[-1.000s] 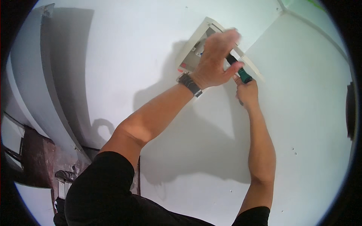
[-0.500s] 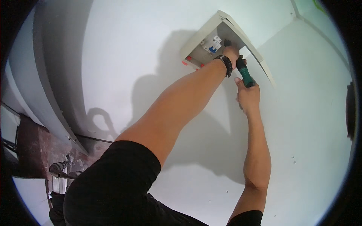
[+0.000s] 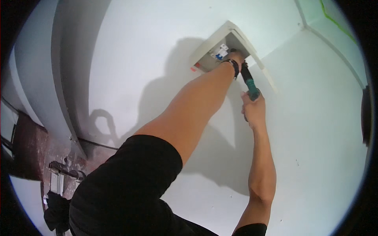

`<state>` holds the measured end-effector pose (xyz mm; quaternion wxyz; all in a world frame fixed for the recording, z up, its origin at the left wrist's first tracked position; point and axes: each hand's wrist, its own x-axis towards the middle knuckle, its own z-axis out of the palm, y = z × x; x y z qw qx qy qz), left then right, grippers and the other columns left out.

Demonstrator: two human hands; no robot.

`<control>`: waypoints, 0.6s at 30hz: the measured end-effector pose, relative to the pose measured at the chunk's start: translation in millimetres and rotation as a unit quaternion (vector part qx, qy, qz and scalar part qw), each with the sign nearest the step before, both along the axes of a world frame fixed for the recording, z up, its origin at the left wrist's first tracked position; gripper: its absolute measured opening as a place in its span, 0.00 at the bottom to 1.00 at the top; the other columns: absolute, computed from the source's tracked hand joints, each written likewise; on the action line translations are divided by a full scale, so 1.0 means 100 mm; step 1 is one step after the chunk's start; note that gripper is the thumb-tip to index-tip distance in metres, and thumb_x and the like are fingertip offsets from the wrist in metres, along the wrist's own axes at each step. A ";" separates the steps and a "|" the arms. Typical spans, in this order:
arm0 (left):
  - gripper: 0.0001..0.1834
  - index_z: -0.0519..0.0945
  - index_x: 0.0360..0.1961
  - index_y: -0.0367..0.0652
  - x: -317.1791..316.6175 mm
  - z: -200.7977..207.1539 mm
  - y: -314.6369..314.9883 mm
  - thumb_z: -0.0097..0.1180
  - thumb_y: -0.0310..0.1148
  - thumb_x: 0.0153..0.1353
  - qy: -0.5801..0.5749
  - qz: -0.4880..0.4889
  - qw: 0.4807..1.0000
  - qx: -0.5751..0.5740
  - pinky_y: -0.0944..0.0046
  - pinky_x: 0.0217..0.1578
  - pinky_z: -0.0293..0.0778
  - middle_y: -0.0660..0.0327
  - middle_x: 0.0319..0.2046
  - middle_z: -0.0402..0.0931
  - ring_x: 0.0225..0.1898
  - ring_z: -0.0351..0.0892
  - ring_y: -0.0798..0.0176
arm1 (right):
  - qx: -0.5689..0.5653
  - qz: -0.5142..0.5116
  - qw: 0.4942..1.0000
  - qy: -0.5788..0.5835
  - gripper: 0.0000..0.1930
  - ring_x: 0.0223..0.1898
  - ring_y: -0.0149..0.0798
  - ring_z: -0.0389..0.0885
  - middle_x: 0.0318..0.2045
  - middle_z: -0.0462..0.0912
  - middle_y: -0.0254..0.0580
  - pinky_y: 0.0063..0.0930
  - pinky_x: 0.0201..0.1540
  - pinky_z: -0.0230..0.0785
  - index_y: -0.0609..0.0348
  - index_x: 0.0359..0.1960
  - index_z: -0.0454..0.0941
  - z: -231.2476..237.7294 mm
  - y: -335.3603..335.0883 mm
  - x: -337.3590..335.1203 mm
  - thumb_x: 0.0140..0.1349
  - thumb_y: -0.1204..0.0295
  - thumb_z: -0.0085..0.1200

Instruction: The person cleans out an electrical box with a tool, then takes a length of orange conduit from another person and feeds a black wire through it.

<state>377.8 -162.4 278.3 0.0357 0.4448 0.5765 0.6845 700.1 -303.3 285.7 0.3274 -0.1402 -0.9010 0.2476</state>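
An open pale metal electrical box (image 3: 208,42) hangs on the wall, with a white breaker with blue switches (image 3: 220,52) inside it. My left hand (image 3: 237,58), with a black watch (image 3: 235,67) on its wrist, reaches into the box's right part. It looks curled next to a dark shape; its fingertips are hidden and blurred. Lower right, my right hand (image 3: 255,111) is closed round the handle of a green and black power drill (image 3: 252,87). The drill's black front end points up toward my left hand; its tip is hidden there.
The box's lid (image 3: 265,72) sticks out on the right side, close to the drill. Small red parts (image 3: 195,66) sit at the box's lower left corner. Grey curved panels (image 3: 65,78) stand at left. Lower left, metal pieces (image 3: 65,170) lie above a stained floor.
The view has shifted, so the box appears a little lower and smaller. More of the drill's black front shows beside my left hand. My right hand still grips the drill.
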 end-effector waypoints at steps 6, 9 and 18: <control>0.16 0.75 0.49 0.44 1.11 0.11 -0.89 0.40 0.43 0.76 -0.533 -0.221 0.780 0.243 0.55 0.34 0.84 0.59 0.40 0.80 0.33 0.83 0.56 | -0.015 -0.014 1.000 -0.008 0.17 0.12 0.29 0.68 0.19 0.72 0.34 0.27 0.16 0.63 0.61 0.37 0.70 0.00 0.33 0.09 0.67 0.62 0.64; 0.20 0.74 0.53 0.46 0.80 0.00 -1.53 0.46 0.50 0.74 -0.458 -0.322 0.768 0.310 0.51 0.41 0.82 0.59 0.40 0.80 0.40 0.83 0.58 | -0.030 0.047 0.998 0.011 0.16 0.12 0.28 0.68 0.19 0.71 0.33 0.27 0.16 0.64 0.61 0.37 0.70 0.05 0.03 -0.28 0.67 0.63 0.63; 0.38 0.62 0.72 0.43 0.34 -1.49 -2.19 0.56 0.51 0.67 0.228 0.482 0.846 0.030 0.39 0.61 0.54 0.48 0.68 0.61 0.70 0.57 0.49 | -0.018 -0.040 0.999 -0.013 0.15 0.15 0.27 0.69 0.20 0.71 0.33 0.26 0.18 0.66 0.62 0.37 0.71 -0.06 0.11 -0.12 0.67 0.64 0.63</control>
